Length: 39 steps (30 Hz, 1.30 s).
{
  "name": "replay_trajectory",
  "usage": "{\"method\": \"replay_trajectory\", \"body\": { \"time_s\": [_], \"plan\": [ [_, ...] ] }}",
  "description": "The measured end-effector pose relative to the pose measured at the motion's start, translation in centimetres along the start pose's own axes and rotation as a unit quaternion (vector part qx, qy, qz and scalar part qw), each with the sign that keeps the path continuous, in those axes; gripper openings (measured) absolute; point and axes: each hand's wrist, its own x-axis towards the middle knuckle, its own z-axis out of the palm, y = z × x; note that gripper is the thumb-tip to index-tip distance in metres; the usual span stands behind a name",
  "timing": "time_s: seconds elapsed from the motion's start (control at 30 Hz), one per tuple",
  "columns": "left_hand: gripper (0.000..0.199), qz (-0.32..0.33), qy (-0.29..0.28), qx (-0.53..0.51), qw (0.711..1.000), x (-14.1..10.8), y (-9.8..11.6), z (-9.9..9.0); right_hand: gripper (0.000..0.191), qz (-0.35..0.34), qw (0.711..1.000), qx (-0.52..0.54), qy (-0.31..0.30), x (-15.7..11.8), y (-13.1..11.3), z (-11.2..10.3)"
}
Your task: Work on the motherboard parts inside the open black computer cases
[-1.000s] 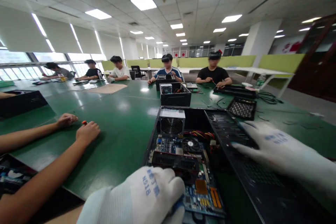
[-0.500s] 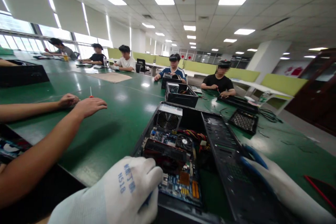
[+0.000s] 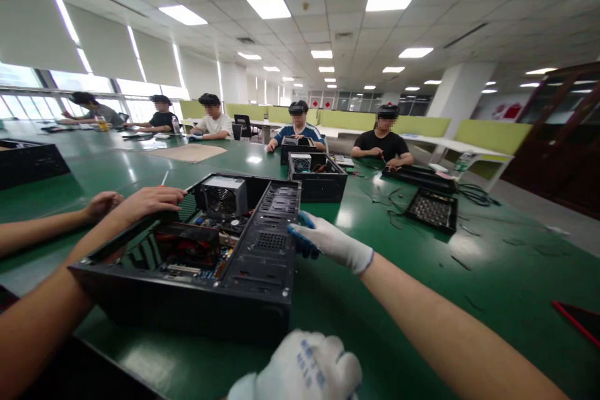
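An open black computer case (image 3: 262, 319) lies on the green table, slightly turned. Inside it are a power supply with a fan (image 3: 227, 197), a motherboard (image 3: 210, 270) and a dark reddish card (image 3: 187, 244). My right hand (image 3: 328, 239), in a white glove with blue fingers, touches the right side of the case. Its fingers are apart and not wrapped round it. My left hand (image 3: 307, 369), also gloved, is curled closed at the bottom edge, in front of the case. Whatever its fingers may hold is hidden.
A co-worker's bare hand (image 3: 157, 200) rests near the case's left rim, the other hand (image 3: 103, 205) behind it. Beyond stand another computer case (image 3: 323, 187) and a black grille panel (image 3: 431, 209). Cables (image 3: 475, 194) lie right. Several people sit across the table (image 3: 469, 281).
The case has shifted left and turned. My right hand has followed along its right side. My left hand has come away from the case, still closed, and is lower and further right.
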Motion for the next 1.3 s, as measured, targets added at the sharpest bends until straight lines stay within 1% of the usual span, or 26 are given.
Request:
{"method": "replay_trajectory", "body": {
  "time_s": [0.1, 0.17, 0.23, 0.3, 0.37, 0.43, 0.57, 0.6, 0.67, 0.73, 0.8, 0.87, 0.9, 0.97, 1.03, 1.07, 1.13, 1.2, 1.27, 1.3],
  "plan": [
    [0.022, 0.004, -0.034, -0.001, 0.999, 4.2, -1.3, 4.4, 0.065, -0.012, 0.999, -0.032, -0.017, 2.8, 0.1, 0.9],
    [0.018, -0.018, -0.049, 0.002, 0.999, 6.0, -2.7, 6.8, 0.065, -0.011, 0.998, -0.065, -0.025, 3.5, 0.8, 0.9],
    [0.014, -0.054, -0.036, 0.002, 0.998, 6.5, -4.1, 8.7, 0.071, 0.001, 0.994, -0.11, -0.026, 3.4, 2.1, 0.5],
    [0.011, -0.086, -0.007, -0.004, 0.996, 6.0, -5.2, 10.0, 0.078, 0.028, 0.985, -0.166, -0.024, 3.0, 3.8, -0.4],
    [0.007, -0.097, 0.017, -0.016, 0.995, 5.3, -5.7, 10.9, 0.082, 0.061, 0.972, -0.227, -0.019, 2.7, 5.6, -1.7],
    [0.007, -0.092, 0.041, -0.032, 0.994, 4.8, -5.8, 11.6, 0.08, 0.09, 0.953, -0.288, -0.007, 3.0, 7.4, -3.4],
    [0.011, -0.081, 0.091, -0.056, 0.991, 4.4, -5.9, 12.8, 0.083, 0.119, 0.913, -0.389, 0.041, 5.5, 10.1, -7.7],
    [0.013, -0.079, 0.091, -0.062, 0.991, 4.3, -6.0, 13.2, 0.084, 0.121, 0.902, -0.411, 0.057, 6.4, 10.5, -8.9],
    [0.016, -0.079, 0.076, -0.073, 0.991, 4.0, -6.4, 14.1, 0.084, 0.121, 0.88, -0.451, 0.091, 8.3, 10.9, -11.2],
    [0.018, -0.097, 0.049, -0.076, 0.991, 3.7, -6.7, 14.9, 0.077, 0.116, 0.858, -0.485, 0.122, 10.0, 10.7, -13.1],
    [0.019, -0.114, 0.016, -0.077, 0.99, 3.6, -7.0, 15.4, 0.063, 0.103, 0.841, -0.51, 0.151, 11.6, 10.3, -14.5],
    [0.02, -0.119, -0.014, -0.078, 0.99, 3.7, -7.3, 15.7, 0.05, 0.083, 0.827, -0.528, 0.174, 12.9, 9.9, -15.3],
    [0.021, -0.118, -0.027, -0.078, 0.99, 3.9, -7.4, 15.7, 0.046, 0.076, 0.822, -0.535, 0.18, 13.4, 9.8, -15.5],
    [0.023, -0.116, -0.052, -0.08, 0.989, 4.2, -7.6, 15.7, 0.043, 0.074, 0.816, -0.546, 0.177, 14.3, 9.8, -15.6],
    [0.024, -0.115, -0.073, -0.082, 0.987, 4.4, -7.6, 15.5, 0.041, 0.087, 0.815, -0.551, 0.154, 14.8, 10.0, -15.6],
    [0.024, -0.117, -0.075, -0.082, 0.987, 4.3, -7.4, 15.4, 0.039, 0.094, 0.816, -0.553, 0.14, 14.9, 10.2, -15.5],
    [0.021, -0.137, -0.049, -0.076, 0.987, 4.2, -7.0, 15.1, 0.038, 0.107, 0.818, -0.554, 0.113, 14.6, 10.3, -15.2],
    [0.017, -0.16, 0.001, -0.063, 0.985, 4.0, -6.6, 14.7, 0.043, 0.117, 0.819, -0.554, 0.091, 13.8, 10.1, -14.9],
    [0.015, -0.154, 0.045, -0.06, 0.985, 4.0, -6.4, 14.1, 0.053, 0.118, 0.82, -0.555, 0.075, 12.5, 9.6, -14.4],
    [0.015, -0.137, 0.058, -0.063, 0.987, 4.1, -6.4, 13.7, 0.057, 0.114, 0.82, -0.556, 0.068, 11.7, 9.2, -14.0]
  ]
}}
